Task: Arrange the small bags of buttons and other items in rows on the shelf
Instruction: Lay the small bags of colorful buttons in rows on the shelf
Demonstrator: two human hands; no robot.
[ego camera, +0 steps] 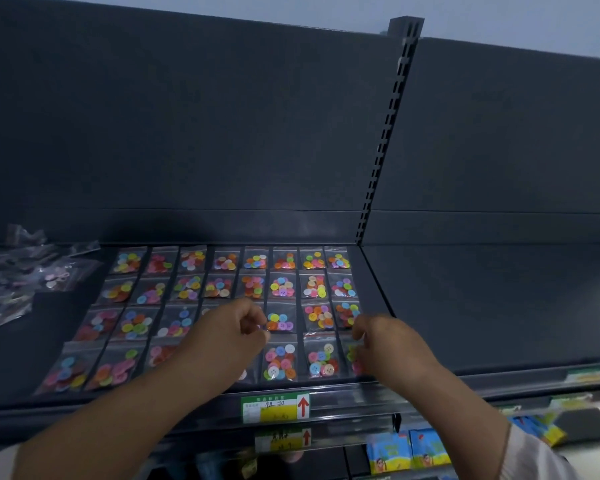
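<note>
Four near-complete rows of button bags (281, 362) cover the shelf (45, 327) above the price label (276, 407). Just above the label, the left hand (229, 330) curls its fingers over the third row (a grip cannot be confirmed). Up-right of the label, the right hand (385, 341) pinches the end bag (354, 358). A loose pile (21, 275), far up-left, awaits sorting.
</note>
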